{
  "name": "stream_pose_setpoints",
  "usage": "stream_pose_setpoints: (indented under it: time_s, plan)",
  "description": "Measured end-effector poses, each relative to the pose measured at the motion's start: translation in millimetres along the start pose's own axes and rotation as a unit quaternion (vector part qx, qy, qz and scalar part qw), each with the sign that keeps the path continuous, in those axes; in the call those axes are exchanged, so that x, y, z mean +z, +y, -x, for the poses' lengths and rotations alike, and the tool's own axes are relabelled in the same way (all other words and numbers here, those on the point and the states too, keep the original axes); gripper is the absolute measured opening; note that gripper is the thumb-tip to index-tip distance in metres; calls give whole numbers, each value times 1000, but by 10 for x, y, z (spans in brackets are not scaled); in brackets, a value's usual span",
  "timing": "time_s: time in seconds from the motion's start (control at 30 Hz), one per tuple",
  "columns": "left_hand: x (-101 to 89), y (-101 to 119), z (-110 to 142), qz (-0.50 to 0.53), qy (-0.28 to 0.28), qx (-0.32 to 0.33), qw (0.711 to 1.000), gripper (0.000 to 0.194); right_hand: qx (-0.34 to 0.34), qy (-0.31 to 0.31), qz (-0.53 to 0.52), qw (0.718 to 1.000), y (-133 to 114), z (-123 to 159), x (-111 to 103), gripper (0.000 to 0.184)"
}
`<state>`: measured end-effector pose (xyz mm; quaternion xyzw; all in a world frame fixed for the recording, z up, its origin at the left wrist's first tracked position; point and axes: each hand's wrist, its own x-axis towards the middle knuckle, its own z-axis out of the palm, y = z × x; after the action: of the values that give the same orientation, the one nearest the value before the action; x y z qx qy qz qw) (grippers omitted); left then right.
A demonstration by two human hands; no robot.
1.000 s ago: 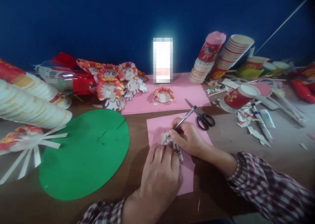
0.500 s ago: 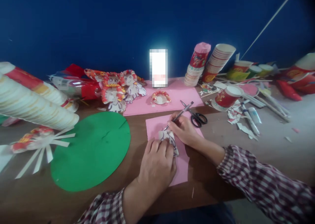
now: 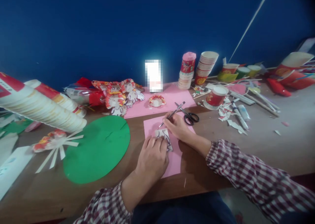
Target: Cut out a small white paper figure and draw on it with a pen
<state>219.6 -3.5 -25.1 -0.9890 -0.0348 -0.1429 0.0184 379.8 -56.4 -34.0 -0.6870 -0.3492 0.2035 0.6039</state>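
Observation:
My right hand point(image 3: 177, 127) grips a silver pen point(image 3: 174, 114). The pen's tip reaches down to the upper edge of a small white piece of paper point(image 3: 165, 139) with dark lines drawn on it. Spread over the lower part of that piece, my left hand point(image 3: 153, 156) presses it against a pink sheet of paper point(image 3: 176, 165), and its curled fingers cover some of the drawing. Black-handled scissors point(image 3: 190, 118) lie just beyond my right hand, partly over the pink sheet's corner.
A green paper oval point(image 3: 98, 151) and a white-stripped paper piece point(image 3: 59, 145) lie left, by stacked paper cups point(image 3: 54, 109). Decorated paper figures point(image 3: 118, 100), a bright blurred screen point(image 3: 154, 74) and a ring-shaped craft point(image 3: 157, 101) stand behind. Cups point(image 3: 205, 66), scraps and markers point(image 3: 238, 117) fill the right.
The view has shifted, so the table's things sit differently in the picture. The pen's tip has moved from on the drawn piece to its upper edge. My left hand stays on the piece.

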Motion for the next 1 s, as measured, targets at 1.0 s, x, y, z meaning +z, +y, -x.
stream_pose_setpoints:
  time_s: [1.0]
  plan:
    - [-95,-538,-637,121,-206,29,971,15,55,89,-235,966,70,-66,-1,25]
